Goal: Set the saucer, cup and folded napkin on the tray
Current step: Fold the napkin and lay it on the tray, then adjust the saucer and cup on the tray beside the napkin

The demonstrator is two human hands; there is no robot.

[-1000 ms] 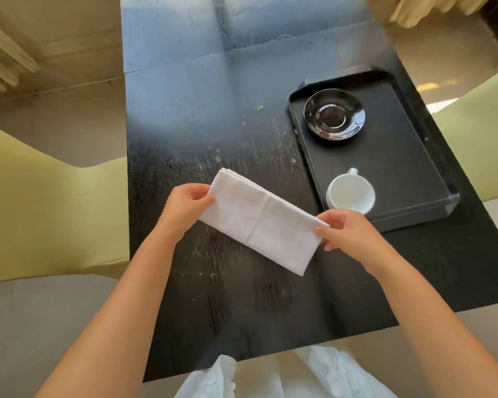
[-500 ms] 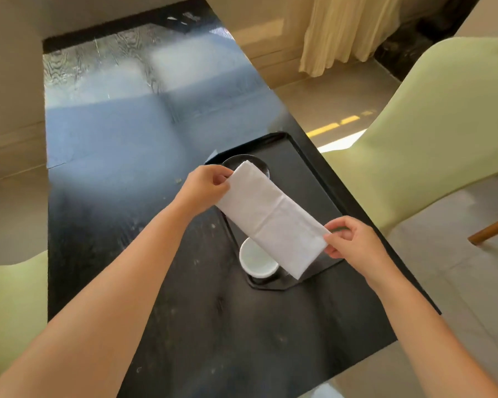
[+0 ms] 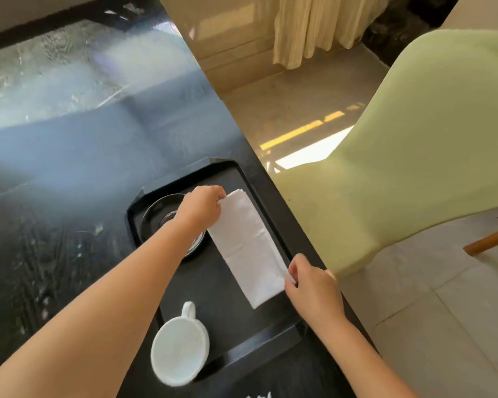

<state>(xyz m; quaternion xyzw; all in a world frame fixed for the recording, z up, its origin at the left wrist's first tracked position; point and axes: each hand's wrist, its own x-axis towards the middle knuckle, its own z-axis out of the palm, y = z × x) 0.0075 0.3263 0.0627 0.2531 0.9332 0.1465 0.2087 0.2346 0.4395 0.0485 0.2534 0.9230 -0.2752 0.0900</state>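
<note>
A black tray (image 3: 270, 340) lies on the dark table near its right edge. The folded white napkin (image 3: 247, 248) stretches along the tray's right side, low over or on its floor. My left hand (image 3: 202, 206) pinches the napkin's far end, and my right hand (image 3: 311, 285) pinches its near end. The black saucer (image 3: 158, 214) sits in the tray's far left corner, partly hidden under my left forearm. A white cup (image 3: 180, 350) stands at the tray's near left corner, handle pointing away from me.
The dark table (image 3: 69, 254) runs on to the left and far side. A pale green chair (image 3: 414, 156) stands close to the table's right edge. Beige floor and a curtain (image 3: 314, 27) lie beyond. A bit of white cloth (image 3: 259, 395) shows at the bottom edge.
Both hands have carried the napkin from the table in front of me rightwards over the tray and lowered it along the tray's right side. The view has swung to the right.
</note>
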